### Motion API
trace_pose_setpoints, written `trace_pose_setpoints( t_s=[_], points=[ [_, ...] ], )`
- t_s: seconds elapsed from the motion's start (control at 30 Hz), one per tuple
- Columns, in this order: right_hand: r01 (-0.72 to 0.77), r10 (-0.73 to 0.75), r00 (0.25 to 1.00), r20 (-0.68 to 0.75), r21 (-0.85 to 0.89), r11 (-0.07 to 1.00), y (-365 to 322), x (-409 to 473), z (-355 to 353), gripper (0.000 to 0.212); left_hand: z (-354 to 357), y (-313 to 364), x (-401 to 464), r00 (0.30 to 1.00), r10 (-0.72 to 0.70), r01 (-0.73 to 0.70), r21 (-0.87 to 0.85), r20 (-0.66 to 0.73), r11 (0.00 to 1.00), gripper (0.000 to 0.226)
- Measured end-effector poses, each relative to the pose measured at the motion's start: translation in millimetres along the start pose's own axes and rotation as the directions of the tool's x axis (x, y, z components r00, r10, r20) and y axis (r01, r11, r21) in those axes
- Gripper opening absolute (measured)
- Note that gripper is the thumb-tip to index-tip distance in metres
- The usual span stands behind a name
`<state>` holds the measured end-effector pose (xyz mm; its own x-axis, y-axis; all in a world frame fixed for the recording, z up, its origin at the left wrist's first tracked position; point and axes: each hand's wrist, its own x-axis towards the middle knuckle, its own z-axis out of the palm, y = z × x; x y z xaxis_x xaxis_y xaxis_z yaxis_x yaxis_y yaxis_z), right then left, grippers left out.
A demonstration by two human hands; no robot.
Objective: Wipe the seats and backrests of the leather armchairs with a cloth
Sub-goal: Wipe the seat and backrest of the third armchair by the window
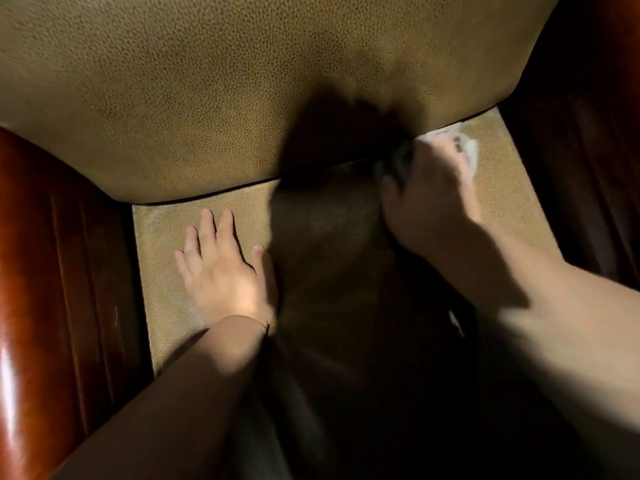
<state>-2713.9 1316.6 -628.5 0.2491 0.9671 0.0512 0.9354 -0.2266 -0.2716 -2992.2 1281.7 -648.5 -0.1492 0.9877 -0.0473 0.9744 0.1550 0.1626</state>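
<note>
I look down into a tan leather armchair. Its backrest (pixel 194 98) fills the upper half and its seat (pixel 166 237) lies below. My left hand (pixel 221 268) rests flat on the left part of the seat, fingers straight and spread. My right hand (pixel 429 199) grips a white cloth (pixel 467 147) at the back right of the seat, close to the seam under the backrest. Most of the cloth is hidden beneath that hand, and both are blurred. A dark shadow covers the middle of the seat.
A glossy reddish-brown wooden armrest (pixel 52 278) runs along the left side. A darker wooden armrest (pixel 581 174) borders the right side in shadow. The seat's front part lies in deep shadow under my arms.
</note>
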Motion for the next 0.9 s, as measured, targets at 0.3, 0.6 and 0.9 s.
trace_pose_setpoints(
  t_s=[0.3,0.6,0.9],
  points=[
    [-0.057,0.056,0.996,0.063,0.012,0.998,47,11,-17,0.050,0,7,1,0.999,-0.047,0.047,-0.004,-0.010,0.999,0.079],
    [0.390,-0.413,0.893,0.180,0.151,0.909,-24,-33,4,0.050,-1,2,1,1.000,-0.020,0.020,-0.041,0.003,0.999,0.081],
    [0.115,-0.109,0.990,0.087,-0.076,0.990,-84,-26,36,0.048,3,-1,-1,1.000,-0.022,0.020,-0.094,-0.020,0.995,0.083]
  ],
)
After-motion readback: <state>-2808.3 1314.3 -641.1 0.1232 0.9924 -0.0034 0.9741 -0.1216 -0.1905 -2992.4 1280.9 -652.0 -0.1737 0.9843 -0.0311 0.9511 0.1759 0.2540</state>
